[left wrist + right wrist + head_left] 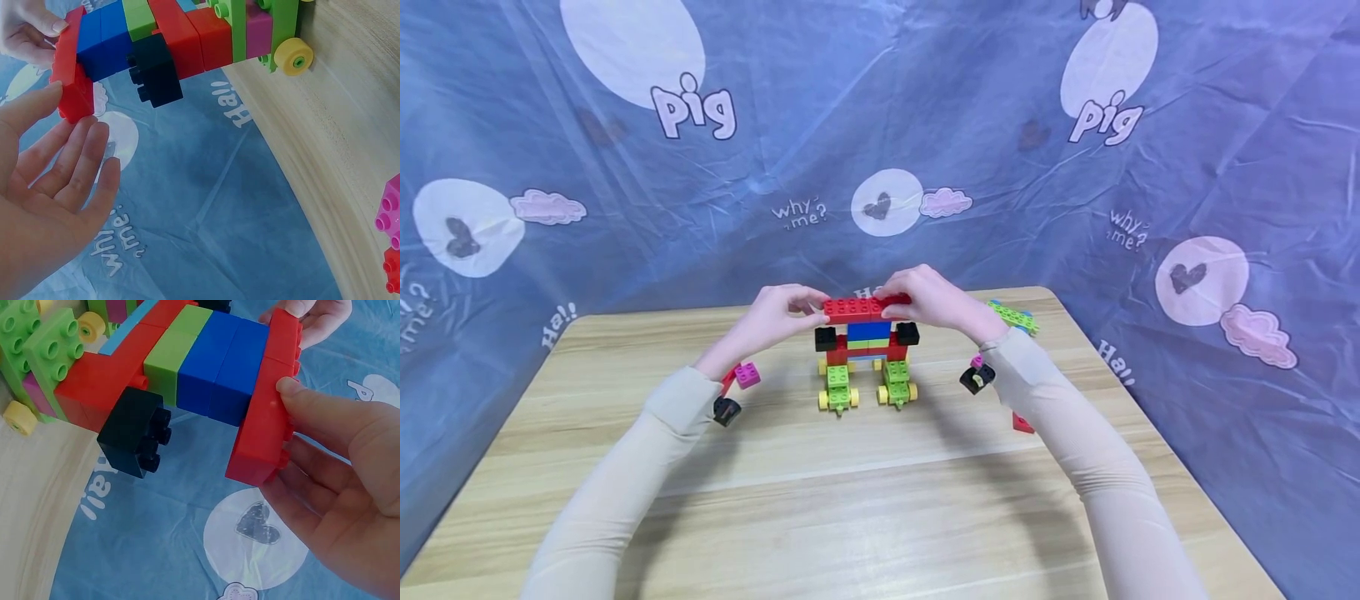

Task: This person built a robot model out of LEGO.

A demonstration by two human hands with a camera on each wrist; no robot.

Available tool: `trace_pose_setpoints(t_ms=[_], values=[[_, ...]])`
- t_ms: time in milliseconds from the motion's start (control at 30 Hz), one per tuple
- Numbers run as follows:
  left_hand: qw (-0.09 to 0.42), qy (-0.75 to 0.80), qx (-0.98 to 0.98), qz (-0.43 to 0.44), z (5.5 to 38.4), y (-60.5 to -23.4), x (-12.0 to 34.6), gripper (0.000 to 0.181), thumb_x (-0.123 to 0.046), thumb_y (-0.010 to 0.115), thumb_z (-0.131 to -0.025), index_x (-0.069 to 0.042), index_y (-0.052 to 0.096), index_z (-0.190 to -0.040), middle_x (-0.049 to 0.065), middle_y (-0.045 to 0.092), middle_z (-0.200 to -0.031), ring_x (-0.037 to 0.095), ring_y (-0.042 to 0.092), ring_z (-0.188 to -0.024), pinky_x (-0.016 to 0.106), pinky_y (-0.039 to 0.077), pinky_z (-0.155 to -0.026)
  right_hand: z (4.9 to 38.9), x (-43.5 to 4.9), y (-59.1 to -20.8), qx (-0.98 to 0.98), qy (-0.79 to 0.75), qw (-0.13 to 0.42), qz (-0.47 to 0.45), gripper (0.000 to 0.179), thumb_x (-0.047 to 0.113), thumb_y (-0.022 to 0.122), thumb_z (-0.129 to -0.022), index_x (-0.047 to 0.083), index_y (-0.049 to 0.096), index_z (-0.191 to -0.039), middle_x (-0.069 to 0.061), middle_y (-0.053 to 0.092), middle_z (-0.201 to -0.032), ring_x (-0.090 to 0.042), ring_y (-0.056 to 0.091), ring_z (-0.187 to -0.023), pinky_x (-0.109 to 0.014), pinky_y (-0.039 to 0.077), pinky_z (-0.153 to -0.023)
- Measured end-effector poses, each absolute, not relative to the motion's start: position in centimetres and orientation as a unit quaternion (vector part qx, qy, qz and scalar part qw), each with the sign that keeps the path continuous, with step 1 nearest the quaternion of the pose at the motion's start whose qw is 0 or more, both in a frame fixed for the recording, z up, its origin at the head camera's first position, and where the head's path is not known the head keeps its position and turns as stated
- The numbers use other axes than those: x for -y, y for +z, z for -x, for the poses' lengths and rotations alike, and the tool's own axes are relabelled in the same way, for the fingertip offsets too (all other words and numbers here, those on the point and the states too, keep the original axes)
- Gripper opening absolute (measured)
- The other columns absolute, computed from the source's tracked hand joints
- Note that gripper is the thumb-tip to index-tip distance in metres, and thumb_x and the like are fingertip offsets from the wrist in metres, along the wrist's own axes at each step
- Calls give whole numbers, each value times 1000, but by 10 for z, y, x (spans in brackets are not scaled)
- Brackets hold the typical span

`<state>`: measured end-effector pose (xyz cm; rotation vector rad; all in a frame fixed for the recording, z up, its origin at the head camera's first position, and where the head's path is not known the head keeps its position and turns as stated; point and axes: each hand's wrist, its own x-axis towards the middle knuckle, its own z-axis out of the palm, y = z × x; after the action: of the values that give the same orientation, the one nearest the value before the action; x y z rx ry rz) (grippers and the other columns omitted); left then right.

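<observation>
A toy-brick build stands on two lime-green wheeled bases with yellow wheels. Red bricks form its lower body, and above them lie lime-green bricks and blue bricks. A black brick juts out at each side. Across the top run two long red bricks, end to end. My left hand pinches the left end between thumb and fingers. At the right end my right hand grips the red brick, thumb on its near face and fingers behind.
Left of the build lie a magenta brick and a black piece. To the right are another black piece, a red brick and a lime-green base with blue wheels. A printed blue cloth hangs behind the table.
</observation>
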<state>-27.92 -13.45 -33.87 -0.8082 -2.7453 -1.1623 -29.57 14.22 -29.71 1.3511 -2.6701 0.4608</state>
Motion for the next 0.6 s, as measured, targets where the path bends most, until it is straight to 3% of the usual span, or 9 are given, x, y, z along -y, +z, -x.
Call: trace_pose_setpoints(t_ms=[600], values=[[37, -370, 889, 267, 278, -338, 133, 34, -21, 73, -90, -5, 70, -121, 15, 72, -114, 25, 69, -96, 43, 58, -91, 295, -141, -299, 888, 122, 60, -440, 25, 19, 72, -91, 4, 73, -111, -10, 73, -102, -23, 69, -91, -37, 58, -88]])
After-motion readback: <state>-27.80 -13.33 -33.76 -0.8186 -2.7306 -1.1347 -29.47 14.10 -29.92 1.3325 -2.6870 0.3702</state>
